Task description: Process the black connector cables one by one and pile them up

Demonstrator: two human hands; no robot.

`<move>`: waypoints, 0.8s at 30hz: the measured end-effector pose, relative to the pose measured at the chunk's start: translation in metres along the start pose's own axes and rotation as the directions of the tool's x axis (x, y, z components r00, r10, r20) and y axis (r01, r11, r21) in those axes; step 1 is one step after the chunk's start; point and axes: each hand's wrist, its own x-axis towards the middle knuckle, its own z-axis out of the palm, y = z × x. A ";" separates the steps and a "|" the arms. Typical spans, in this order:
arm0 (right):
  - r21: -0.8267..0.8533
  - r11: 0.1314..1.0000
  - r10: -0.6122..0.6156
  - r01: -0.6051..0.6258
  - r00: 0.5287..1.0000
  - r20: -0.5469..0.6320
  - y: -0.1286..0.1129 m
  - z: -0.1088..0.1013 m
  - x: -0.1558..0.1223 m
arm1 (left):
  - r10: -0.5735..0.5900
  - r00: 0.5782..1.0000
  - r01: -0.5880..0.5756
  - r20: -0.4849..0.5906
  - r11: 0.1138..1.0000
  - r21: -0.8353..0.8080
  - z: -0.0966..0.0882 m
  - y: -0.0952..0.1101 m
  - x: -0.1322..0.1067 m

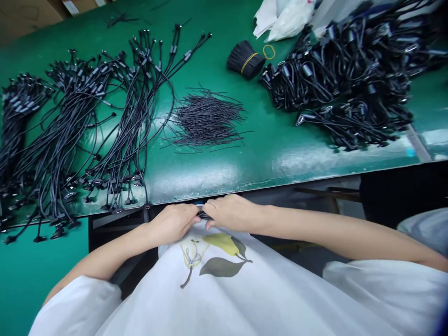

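While near table edge (266, 185), left hand (178, 220) and right hand (229, 212) tight around black cable (204, 215)

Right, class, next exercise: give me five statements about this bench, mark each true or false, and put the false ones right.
1. The left hand and right hand hold black cabling between them. True.
2. The tabletop is white. False: the tabletop is green.
3. A loose pile of thin black strands lies on the table. True.
4. The strapped black bundle has a red band. False: its band is yellow.
5. In the picture, the heap of folded cables lies right of the loose pile. True.
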 end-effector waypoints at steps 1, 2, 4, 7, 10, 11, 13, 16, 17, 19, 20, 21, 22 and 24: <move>0.100 0.994 0.030 -0.035 0.998 0.052 -0.002 -0.002 -0.002 | 0.048 0.999 -0.049 0.012 0.992 0.112 0.000 0.000 -0.001; 0.207 0.976 0.054 -0.072 0.994 0.095 -0.003 -0.003 -0.003 | 0.087 0.996 -0.090 0.022 0.977 0.194 0.000 0.000 -0.001; 0.407 0.904 0.076 -0.129 0.987 0.145 -0.003 -0.005 -0.003 | 0.124 0.992 -0.125 0.020 0.948 0.294 0.001 -0.002 0.001; 0.505 0.848 0.130 -0.160 0.987 0.094 0.003 0.000 0.001 | 0.043 0.999 -0.035 -0.021 0.950 0.310 0.003 -0.007 0.007; 0.341 0.928 0.175 -0.149 0.983 -0.048 0.011 0.004 0.006 | -0.095 0.994 0.102 -0.050 0.982 0.159 0.002 -0.012 0.014; 0.253 0.958 0.163 -0.135 0.982 -0.092 0.013 0.004 0.008 | -0.132 0.990 0.135 -0.050 0.988 0.069 0.001 -0.013 0.016; 0.079 0.992 0.108 -0.097 0.982 -0.157 0.018 0.000 0.009 | -0.189 0.982 0.183 -0.016 0.965 -0.186 -0.001 -0.017 0.020; -0.069 0.996 0.032 -0.048 0.974 -0.225 0.020 -0.007 0.010 | -0.205 0.973 0.223 0.102 0.741 -0.633 0.000 -0.021 0.024; -0.085 0.996 0.013 -0.034 0.972 -0.236 0.019 -0.008 0.011 | -0.201 0.971 0.228 0.127 0.635 -0.738 0.001 -0.022 0.025; -0.092 0.996 -0.019 -0.003 0.971 -0.237 0.019 -0.009 0.012 | -0.208 0.967 0.231 0.149 0.461 -0.857 0.005 -0.024 0.026; -0.086 0.996 -0.032 0.012 0.972 -0.232 0.020 -0.009 0.014 | -0.217 0.964 0.229 0.150 0.408 -0.884 0.007 -0.025 0.026; -0.072 0.997 -0.044 0.028 0.973 -0.227 0.024 -0.010 0.015 | -0.232 0.962 0.225 0.144 0.373 -0.900 0.008 -0.027 0.027; -0.046 0.998 -0.057 0.048 0.972 -0.227 0.031 -0.012 0.017 | -0.253 0.959 0.216 0.129 0.353 -0.910 0.009 -0.028 0.028; 0.039 0.997 -0.060 0.074 0.960 -0.274 0.055 -0.016 0.021 | -0.322 0.945 0.173 0.057 0.344 -0.923 0.009 -0.031 0.030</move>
